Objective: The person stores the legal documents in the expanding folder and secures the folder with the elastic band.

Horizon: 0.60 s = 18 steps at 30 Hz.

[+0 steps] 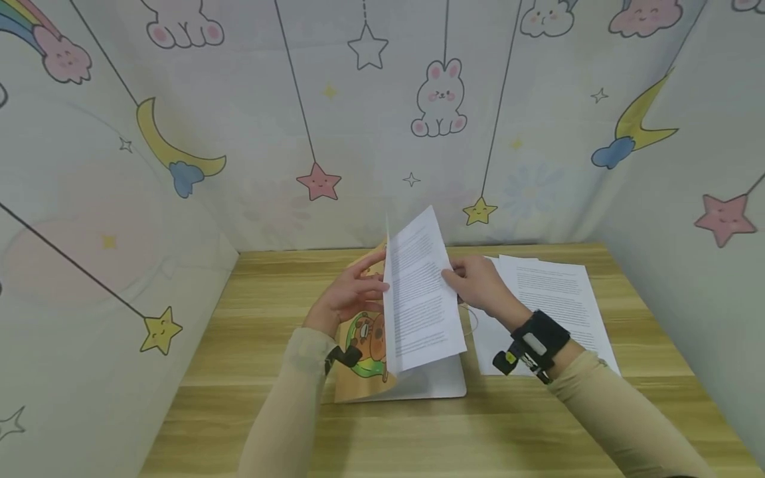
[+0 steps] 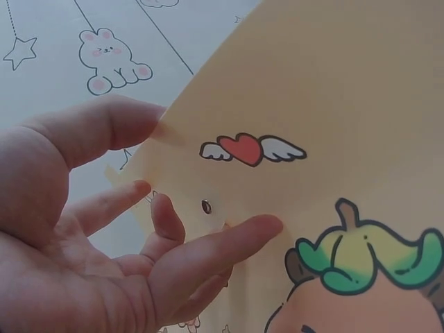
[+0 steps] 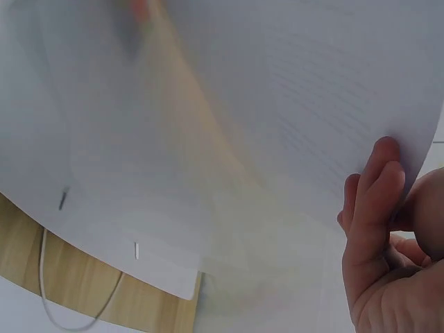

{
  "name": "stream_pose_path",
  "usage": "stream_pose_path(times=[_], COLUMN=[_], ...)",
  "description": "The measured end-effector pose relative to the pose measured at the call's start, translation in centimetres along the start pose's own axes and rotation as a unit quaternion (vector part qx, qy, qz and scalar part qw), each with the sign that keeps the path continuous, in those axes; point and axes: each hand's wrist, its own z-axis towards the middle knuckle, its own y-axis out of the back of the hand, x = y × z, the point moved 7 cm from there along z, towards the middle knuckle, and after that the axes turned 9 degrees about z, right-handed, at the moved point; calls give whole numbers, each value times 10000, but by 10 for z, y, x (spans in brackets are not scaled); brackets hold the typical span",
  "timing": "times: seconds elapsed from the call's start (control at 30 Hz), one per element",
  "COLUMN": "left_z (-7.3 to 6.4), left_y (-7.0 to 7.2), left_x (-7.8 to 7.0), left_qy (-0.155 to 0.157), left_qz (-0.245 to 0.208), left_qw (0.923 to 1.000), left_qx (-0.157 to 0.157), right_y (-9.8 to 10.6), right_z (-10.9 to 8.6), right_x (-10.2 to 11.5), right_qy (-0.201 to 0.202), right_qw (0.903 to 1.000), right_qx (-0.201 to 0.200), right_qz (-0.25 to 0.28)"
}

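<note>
A tan folder (image 1: 358,358) with cartoon prints stands partly open on the table, its front cover tilted up. My left hand (image 1: 352,292) touches the outer face of that cover with spread fingers, near a winged heart print (image 2: 241,149). Against the cover's inner side stands a printed sheet (image 1: 421,292), raised and slightly bent. My right hand (image 1: 481,285) pinches its right edge between thumb and fingers. In the right wrist view, curled fingers (image 3: 374,201) lie along the sheet's underside. Whether the sheet is one page or more, I cannot tell.
More printed papers (image 1: 552,299) lie overlapping on the wooden table (image 1: 251,372) at the right, partly under my right forearm. A thin cord loop (image 3: 45,277) hangs beside the folder. A patterned cloth (image 1: 382,133) encloses the back and sides.
</note>
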Motion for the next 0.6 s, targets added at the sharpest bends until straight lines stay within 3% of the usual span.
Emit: stream_pose_path(times=[0.6], left_z=[0], left_y=[-5], left_x=[-2], left_qy=[84], left_qz=[-47], left_qw=[9999], left_qx=[-81], right_y=[-21], right_z=[3], right_x=[8], right_qy=[5], right_qw=[9995], right_qx=[305], right_qz=[-43])
